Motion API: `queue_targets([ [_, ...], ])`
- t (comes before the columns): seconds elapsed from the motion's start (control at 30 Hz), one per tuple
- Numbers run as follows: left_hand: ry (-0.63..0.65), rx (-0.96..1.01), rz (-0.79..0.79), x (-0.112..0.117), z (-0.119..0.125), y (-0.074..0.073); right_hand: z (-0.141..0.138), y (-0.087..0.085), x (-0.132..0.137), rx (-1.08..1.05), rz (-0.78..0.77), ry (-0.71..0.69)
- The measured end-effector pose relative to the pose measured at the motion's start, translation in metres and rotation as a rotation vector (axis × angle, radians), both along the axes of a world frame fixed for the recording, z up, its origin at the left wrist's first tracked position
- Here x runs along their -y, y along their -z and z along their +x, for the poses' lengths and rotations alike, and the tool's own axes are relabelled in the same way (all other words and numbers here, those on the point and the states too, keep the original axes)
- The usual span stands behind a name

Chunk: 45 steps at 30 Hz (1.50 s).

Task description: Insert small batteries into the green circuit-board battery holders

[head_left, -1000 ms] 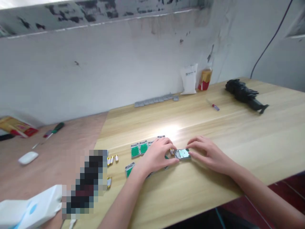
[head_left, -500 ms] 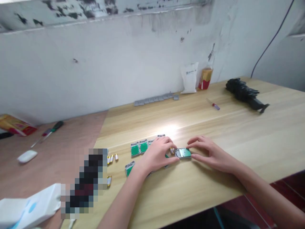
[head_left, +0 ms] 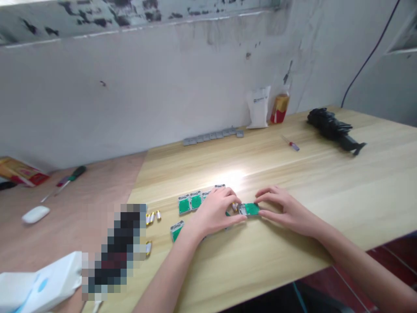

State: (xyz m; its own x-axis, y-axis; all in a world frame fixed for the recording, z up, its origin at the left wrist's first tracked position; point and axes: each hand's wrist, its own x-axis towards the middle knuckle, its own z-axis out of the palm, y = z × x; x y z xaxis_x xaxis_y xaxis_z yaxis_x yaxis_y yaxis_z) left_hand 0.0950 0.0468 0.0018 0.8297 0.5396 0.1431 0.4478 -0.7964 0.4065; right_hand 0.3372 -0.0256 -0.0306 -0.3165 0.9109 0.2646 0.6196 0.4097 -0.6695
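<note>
The light-grained wooden table (head_left: 293, 182) is carrying the work and is butting against a pinker plywood table (head_left: 74, 217) on the left. Two containers are standing against the wall: one white pouch (head_left: 258, 107) and one bottle (head_left: 279, 108) with a red-and-gold label, contents not discernible. A white plastic bag (head_left: 39, 282) is lying at lower left, and a red-and-yellow packet (head_left: 21, 171) is lying on the plywood. One black folded bundle (head_left: 332, 128) is resting at back right. A pixelated patch (head_left: 114, 252) is obscuring the area near the table's left edge.

A row of about eight grey rectangular casings (head_left: 211, 138) is lining the wall. Two screwdrivers are lying apart: one green-handled (head_left: 78, 173), one small and red-handled (head_left: 294, 146).

At least five green-faced modules (head_left: 184, 204) are lying loosely grouped, with about five gold-tipped cylindrical cells (head_left: 158, 215) beside them. One further green-and-silver module (head_left: 249, 209) is sitting flat on the table, pinched at its ends between the curled left hand (head_left: 215, 211) and the spread-fingered right hand (head_left: 286, 209).
</note>
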Motion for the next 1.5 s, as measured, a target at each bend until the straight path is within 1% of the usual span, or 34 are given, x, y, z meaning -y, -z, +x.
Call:
queue_targets([
  [0.47, -0.005, -0.004, -0.016, 0.0032, 0.0013, -0.0048, 0.0006, -0.0051, 0.0027, 0.012, -0.011, -0.025],
  [0.7, 0.000, 0.007, -0.011, 0.0032, 0.0008, -0.0043, 0.0012, -0.0037, 0.0020, -0.009, -0.027, -0.034],
  [1.23, 0.008, 0.000, 0.006, 0.0044, 0.0013, -0.0047, 0.0000, -0.0030, 0.0024, 0.021, -0.026, -0.023],
  [1.4, 0.006, 0.004, 0.009, 0.0047, 0.0037, -0.0029, -0.0011, -0.0007, 0.0023, 0.042, 0.006, -0.016],
  [1.5, 0.012, 0.016, 0.012, 0.0025, 0.0007, -0.0050, -0.0028, 0.0005, 0.0025, 0.078, 0.033, 0.004],
])
